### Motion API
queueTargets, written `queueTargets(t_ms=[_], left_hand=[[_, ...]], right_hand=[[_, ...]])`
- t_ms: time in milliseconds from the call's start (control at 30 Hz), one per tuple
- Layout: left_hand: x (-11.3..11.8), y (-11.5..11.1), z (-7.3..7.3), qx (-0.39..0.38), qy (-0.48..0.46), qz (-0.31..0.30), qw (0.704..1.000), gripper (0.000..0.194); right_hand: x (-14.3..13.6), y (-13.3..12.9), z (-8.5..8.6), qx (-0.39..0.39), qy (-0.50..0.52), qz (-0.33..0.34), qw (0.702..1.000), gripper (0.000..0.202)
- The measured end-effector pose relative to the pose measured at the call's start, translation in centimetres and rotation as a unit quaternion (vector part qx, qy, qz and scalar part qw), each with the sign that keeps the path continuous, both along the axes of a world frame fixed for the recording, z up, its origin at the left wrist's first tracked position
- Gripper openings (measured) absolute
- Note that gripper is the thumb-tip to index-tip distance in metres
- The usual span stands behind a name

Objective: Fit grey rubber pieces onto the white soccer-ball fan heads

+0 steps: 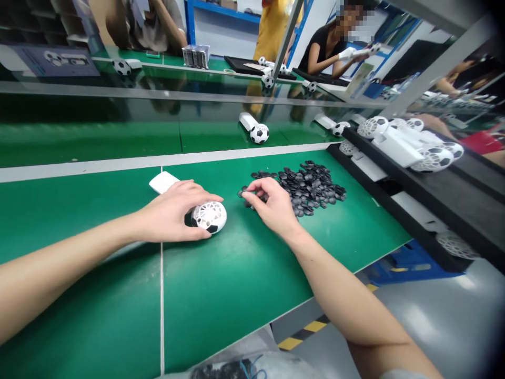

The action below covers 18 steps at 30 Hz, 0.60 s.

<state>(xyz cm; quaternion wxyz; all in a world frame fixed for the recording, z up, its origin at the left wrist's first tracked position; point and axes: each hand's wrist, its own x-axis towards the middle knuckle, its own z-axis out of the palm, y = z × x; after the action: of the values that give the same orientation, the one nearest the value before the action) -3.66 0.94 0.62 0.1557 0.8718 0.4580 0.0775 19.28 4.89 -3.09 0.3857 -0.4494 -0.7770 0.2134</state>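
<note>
My left hand (179, 211) is wrapped round a white football-patterned ball part (211, 217) with an open lattice top and some black patches. A white handle (163, 182) sticks out beyond the hand, up and to the left. To the right, my right hand (272, 204) pinches a small black piece (242, 191) between thumb and fingertip, at the left edge of a spread pile of black pieces (311, 184). Both hands are over the green table (236, 273).
Black trays (469, 184) with white lattice ball parts stand at the right. Beyond the white table edge (118, 161), a finished-looking ball part (259, 133) and another (340, 129) lie on a green belt. Several people are at the far side.
</note>
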Motion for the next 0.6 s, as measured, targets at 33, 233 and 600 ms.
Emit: queueTargets(t_ms=[33, 233, 600], left_hand=[[-0.1, -0.1, 0.1, -0.011, 0.008, 0.001, 1.0, 0.063], [1.0, -1.3, -0.1, -0.013, 0.0, 0.059, 0.998, 0.062], [1.6, -2.8, -1.6, -0.013, -0.082, 0.063, 0.995, 0.054]], right_hand=[[0.5, 0.4, 0.0, 0.009, -0.027, -0.028, 0.999, 0.006], [1.4, 0.7, -0.1, -0.011, -0.183, -0.01, 0.983, 0.004], [0.1, -1.0, 0.4, 0.079, -0.324, -0.001, 0.943, 0.023]])
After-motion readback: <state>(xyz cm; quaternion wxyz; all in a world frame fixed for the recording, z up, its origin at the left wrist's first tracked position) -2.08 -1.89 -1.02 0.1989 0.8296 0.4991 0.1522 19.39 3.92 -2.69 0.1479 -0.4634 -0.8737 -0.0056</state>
